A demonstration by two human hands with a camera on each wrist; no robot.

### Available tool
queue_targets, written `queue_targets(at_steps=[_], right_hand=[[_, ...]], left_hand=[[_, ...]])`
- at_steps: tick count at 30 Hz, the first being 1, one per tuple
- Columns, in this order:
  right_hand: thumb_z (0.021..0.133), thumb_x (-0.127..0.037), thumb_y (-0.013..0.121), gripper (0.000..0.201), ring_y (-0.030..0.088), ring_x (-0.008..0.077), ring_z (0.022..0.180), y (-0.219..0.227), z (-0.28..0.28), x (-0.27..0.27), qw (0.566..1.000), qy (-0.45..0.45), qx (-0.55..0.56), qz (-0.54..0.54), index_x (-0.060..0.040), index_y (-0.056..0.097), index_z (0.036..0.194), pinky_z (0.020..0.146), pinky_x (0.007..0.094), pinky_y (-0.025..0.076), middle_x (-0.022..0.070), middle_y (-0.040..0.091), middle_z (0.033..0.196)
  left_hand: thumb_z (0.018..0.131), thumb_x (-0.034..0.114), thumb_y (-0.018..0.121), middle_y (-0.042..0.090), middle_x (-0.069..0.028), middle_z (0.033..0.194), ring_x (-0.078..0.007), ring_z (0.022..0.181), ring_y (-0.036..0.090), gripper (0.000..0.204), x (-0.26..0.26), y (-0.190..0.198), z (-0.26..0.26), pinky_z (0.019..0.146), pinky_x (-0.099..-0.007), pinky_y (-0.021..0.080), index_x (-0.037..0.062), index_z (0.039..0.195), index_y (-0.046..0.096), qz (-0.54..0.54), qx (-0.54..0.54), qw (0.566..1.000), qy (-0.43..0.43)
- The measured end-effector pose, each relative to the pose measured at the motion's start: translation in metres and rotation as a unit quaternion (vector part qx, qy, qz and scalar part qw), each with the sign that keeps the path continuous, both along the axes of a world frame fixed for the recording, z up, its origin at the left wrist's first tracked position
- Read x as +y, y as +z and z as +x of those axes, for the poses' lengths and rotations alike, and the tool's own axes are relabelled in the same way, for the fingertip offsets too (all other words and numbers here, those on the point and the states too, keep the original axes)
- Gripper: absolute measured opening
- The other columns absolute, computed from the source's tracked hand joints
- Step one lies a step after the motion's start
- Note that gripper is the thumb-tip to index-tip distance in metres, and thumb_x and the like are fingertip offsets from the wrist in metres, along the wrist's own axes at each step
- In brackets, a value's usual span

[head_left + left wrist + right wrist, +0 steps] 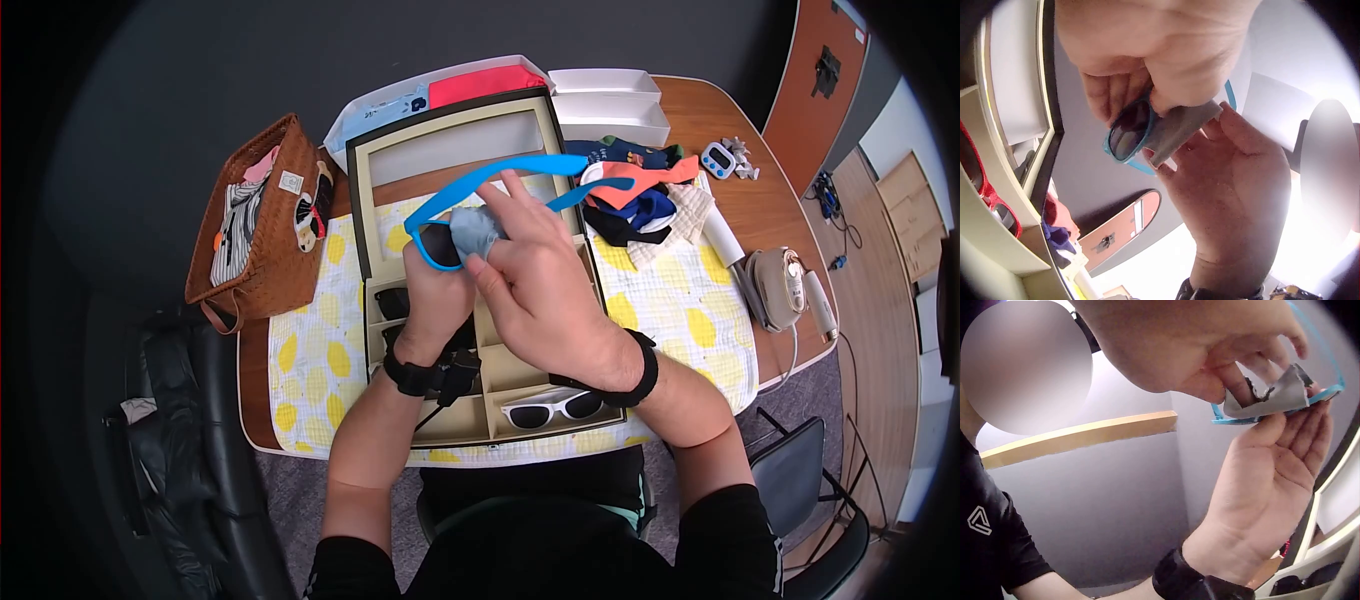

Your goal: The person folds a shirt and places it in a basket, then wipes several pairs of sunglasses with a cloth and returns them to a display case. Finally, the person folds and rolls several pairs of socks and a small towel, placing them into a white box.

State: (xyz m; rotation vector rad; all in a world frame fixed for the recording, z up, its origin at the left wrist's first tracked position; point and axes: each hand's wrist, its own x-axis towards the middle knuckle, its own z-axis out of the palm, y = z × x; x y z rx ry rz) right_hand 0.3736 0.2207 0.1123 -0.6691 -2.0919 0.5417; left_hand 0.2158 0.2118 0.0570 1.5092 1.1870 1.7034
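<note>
Blue-framed sunglasses (pixel 470 183) are held above an open case (pixel 360 215), their temples pointing to the upper right. My left hand (pixel 432 305) grips the frame by its front; in the left wrist view its fingers curl beside a dark lens (pixel 1130 132). A small grey cloth (pixel 474 231) lies against the other lens, pinched by my right hand (pixel 548 290). Seen from the right wrist, the cloth (pixel 1275 397) is folded over the frame between both hands. The left fingertips are partly hidden in the head view.
White-framed sunglasses (pixel 552 409) and dark pairs (pixel 393 303) sit in the case's compartments. A brown basket (pixel 262 270) stands left, a pile of cloths (pixel 645 205) right. Farther right are a timer (pixel 717 160) and a beige device (pixel 775 290); white boxes (pixel 610 118) stand behind.
</note>
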Motion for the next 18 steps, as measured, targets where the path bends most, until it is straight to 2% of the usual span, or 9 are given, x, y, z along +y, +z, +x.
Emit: queue_targets(at_steps=[2,4,8,10,14,16,17,18], right_hand=[[0.092,-0.006,0.064,0.022,0.032,0.0535,0.144,0.003,0.002,-0.003,1.000,0.005,0.002,-0.003,0.0076,0.063,0.075,0.115,0.0558,0.029,0.0329,0.048,0.144],[0.092,-0.007,0.060,0.021,0.033,0.0526,0.143,0.005,0.004,-0.005,0.999,0.030,-0.001,-0.021,0.0101,0.068,0.082,0.115,0.0580,0.029,0.0346,0.048,0.143],[0.092,-0.006,0.059,0.021,0.033,0.0532,0.144,0.000,0.002,-0.004,0.997,0.054,0.034,-0.053,0.0104,0.067,0.082,0.115,0.0579,0.029,0.0351,0.047,0.144],[0.093,-0.006,0.059,0.022,0.032,0.0532,0.144,-0.002,0.001,-0.004,0.990,0.085,0.076,-0.087,0.0105,0.065,0.080,0.115,0.0572,0.029,0.0358,0.047,0.144],[0.094,-0.007,0.060,0.023,0.031,0.0532,0.145,-0.009,-0.005,-0.003,0.982,0.108,0.121,-0.094,0.0098,0.064,0.079,0.115,0.0565,0.029,0.0370,0.045,0.144],[0.099,-0.007,0.057,0.019,0.024,0.0487,0.150,-0.006,-0.003,-0.001,0.981,0.117,0.117,-0.105,0.0078,0.067,0.091,0.120,0.0487,0.025,0.0320,0.033,0.157],[0.099,-0.007,0.057,0.019,0.024,0.0487,0.150,-0.006,-0.002,0.001,0.981,0.117,0.117,-0.105,0.0078,0.067,0.091,0.120,0.0487,0.025,0.0320,0.033,0.157],[0.099,-0.007,0.057,0.019,0.025,0.0485,0.150,-0.006,-0.002,0.001,0.981,0.114,0.113,-0.105,0.0077,0.067,0.093,0.119,0.0485,0.025,0.0322,0.033,0.158]], left_hand=[[0.084,-0.003,0.072,0.074,-0.0070,0.099,-0.0135,0.091,0.069,0.020,0.000,0.000,0.000,0.078,-0.0302,0.056,-0.0016,0.103,0.069,0.002,-0.001,1.000,-0.009],[0.082,-0.004,0.072,0.074,-0.0068,0.099,-0.0131,0.091,0.068,0.023,0.002,0.003,0.000,0.078,-0.0292,0.055,-0.0015,0.105,0.069,-0.003,0.008,1.000,0.020],[0.082,-0.003,0.074,0.073,-0.0066,0.099,-0.0127,0.091,0.068,0.026,0.003,0.002,0.002,0.078,-0.0283,0.055,-0.0015,0.108,0.069,-0.006,-0.010,0.999,0.030],[0.082,0.000,0.075,0.073,-0.0063,0.100,-0.0129,0.092,0.068,0.028,0.009,-0.005,-0.001,0.079,-0.0284,0.055,-0.0013,0.110,0.069,-0.036,-0.047,0.998,0.005],[0.083,0.002,0.076,0.074,-0.0069,0.101,-0.0141,0.093,0.069,0.028,0.004,0.001,0.007,0.079,-0.0297,0.056,-0.0011,0.110,0.069,-0.027,-0.074,0.997,-0.008],[0.100,0.010,0.056,0.063,-0.0217,0.131,-0.0279,0.114,0.067,0.032,0.002,0.002,0.005,0.095,-0.0410,0.057,-0.0087,0.126,0.058,-0.004,0.062,0.997,-0.046],[0.100,0.010,0.056,0.063,-0.0217,0.131,-0.0279,0.114,0.067,0.032,0.002,0.001,0.006,0.095,-0.0410,0.057,-0.0087,0.126,0.058,-0.004,0.062,0.997,-0.046],[0.091,0.007,0.067,0.069,-0.0153,0.117,-0.0222,0.104,0.069,0.029,0.003,-0.002,0.008,0.088,-0.0363,0.057,-0.0049,0.117,0.064,-0.012,0.025,0.999,-0.032]])
